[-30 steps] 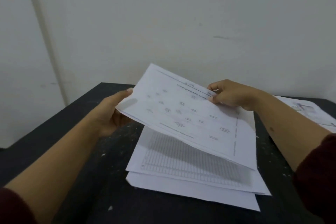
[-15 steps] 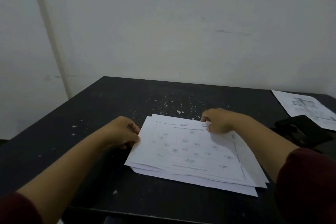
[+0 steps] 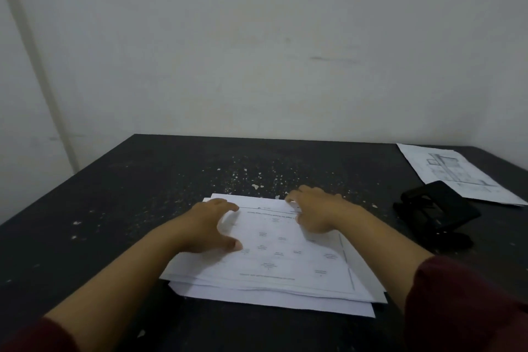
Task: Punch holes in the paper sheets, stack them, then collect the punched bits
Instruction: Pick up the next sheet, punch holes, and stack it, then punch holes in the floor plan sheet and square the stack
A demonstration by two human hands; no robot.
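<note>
A loose stack of white printed sheets [image 3: 285, 266] lies on the black table [image 3: 114, 208] in front of me, its edges not lined up. My left hand [image 3: 211, 228] rests on the stack's left part with fingers spread, holding nothing. My right hand [image 3: 317, 211] lies on the stack's far right corner, fingers bent down on the paper's far edge. A black hole punch [image 3: 434, 211] sits to the right of the stack. Small white punched bits [image 3: 257, 183] are scattered on the table just beyond the stack.
Another printed sheet [image 3: 454, 174] lies at the table's far right, behind the punch. A pale wall stands right behind the table. The table's left edge runs diagonally at the left.
The top sheets, held up in both hands a second ago, now lie flat on the stack. Both hands have let go and rest on top of the paper.
</note>
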